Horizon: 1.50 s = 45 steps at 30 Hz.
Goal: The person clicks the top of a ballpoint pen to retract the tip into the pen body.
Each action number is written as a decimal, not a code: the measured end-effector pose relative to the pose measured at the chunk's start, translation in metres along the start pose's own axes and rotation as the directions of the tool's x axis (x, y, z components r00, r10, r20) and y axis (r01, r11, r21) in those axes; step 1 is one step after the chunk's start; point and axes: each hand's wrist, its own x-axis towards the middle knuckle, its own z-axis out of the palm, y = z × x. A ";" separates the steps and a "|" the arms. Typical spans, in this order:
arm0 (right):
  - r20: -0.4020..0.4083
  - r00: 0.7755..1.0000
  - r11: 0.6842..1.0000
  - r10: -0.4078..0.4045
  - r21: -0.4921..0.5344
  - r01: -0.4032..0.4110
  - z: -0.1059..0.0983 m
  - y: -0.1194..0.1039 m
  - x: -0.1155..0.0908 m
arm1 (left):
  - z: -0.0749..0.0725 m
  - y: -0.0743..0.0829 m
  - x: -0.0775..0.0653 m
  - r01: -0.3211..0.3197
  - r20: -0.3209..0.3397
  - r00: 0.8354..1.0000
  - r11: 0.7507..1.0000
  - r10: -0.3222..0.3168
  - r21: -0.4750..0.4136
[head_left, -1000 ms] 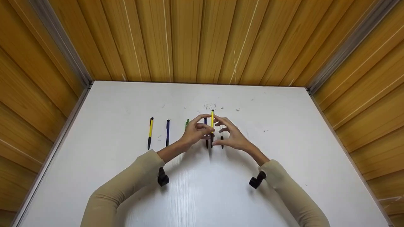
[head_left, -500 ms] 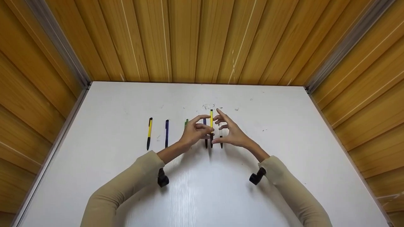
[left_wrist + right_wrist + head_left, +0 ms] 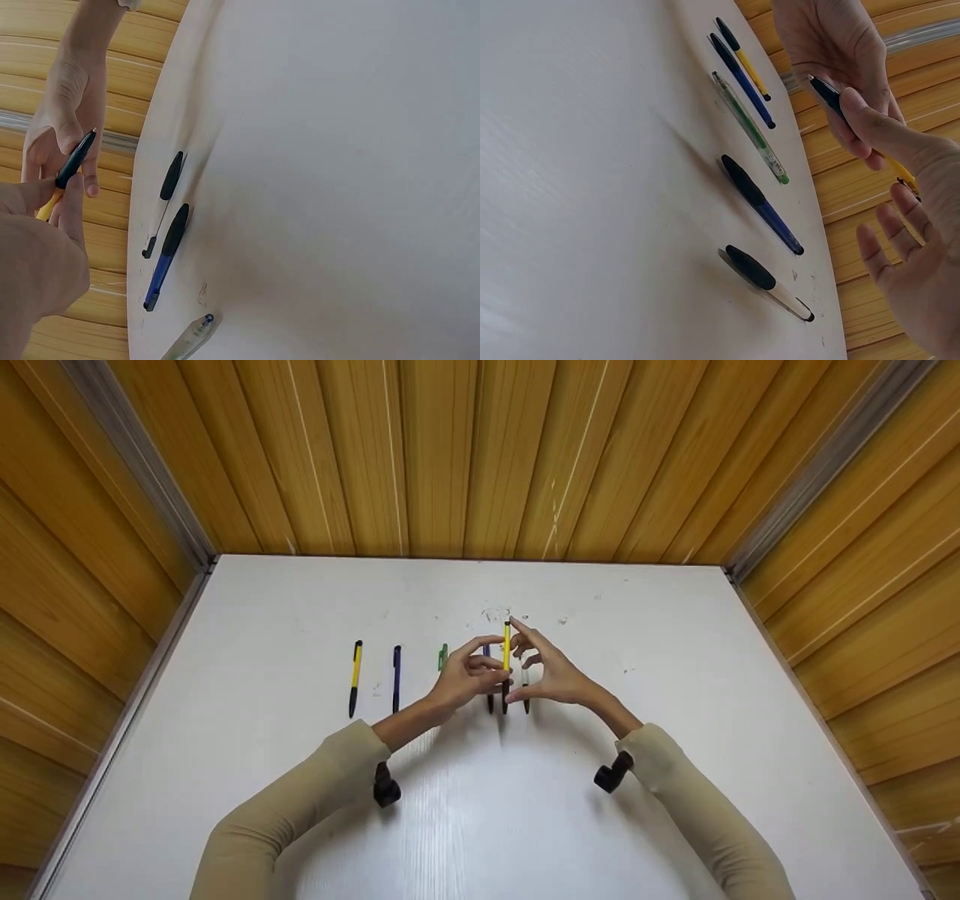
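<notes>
A yellow pen with a black grip stands roughly upright above the table, pinched between the thumb and fingers of my left hand. My right hand is spread beside it, fingers loosely bent. Its index fingertip is at the pen's top end, and its thumb rests against the black grip. In the right wrist view the pen's pointed tip pokes out past the right thumb. Behind the hands lie a blue pen and a clear pen with a black grip, both partly hidden in the head view.
On the white table, a green clear-barrelled pen, a dark blue pen and another yellow pen lie in a row to the left. Wood-panelled walls stand around the table. Dark scuffs mark its far part.
My right index finger lifted away from the pen's top half a second ago and is now back at its end. The held pen has shifted slightly right.
</notes>
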 end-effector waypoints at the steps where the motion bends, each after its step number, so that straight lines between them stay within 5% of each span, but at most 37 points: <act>1: 0.005 1.000 1.000 0.003 0.004 -0.003 -0.001 0.000 0.000 | 0.000 0.000 0.000 0.003 0.003 1.000 1.000 -0.003 -0.007; 22: 0.003 1.000 1.000 -0.007 0.007 0.007 0.002 0.002 0.000 | -0.005 -0.002 -0.001 0.016 0.018 1.000 0.998 -0.015 -0.064; 33: 0.020 1.000 1.000 -0.013 0.019 0.013 0.001 -0.033 -0.007 | -0.007 -0.005 0.000 0.026 0.023 0.999 0.998 -0.024 -0.052; 45: 0.003 1.000 1.000 -0.009 -0.002 0.009 0.005 0.000 -0.001 | -0.007 -0.004 -0.001 0.020 0.031 0.999 0.997 -0.017 -0.081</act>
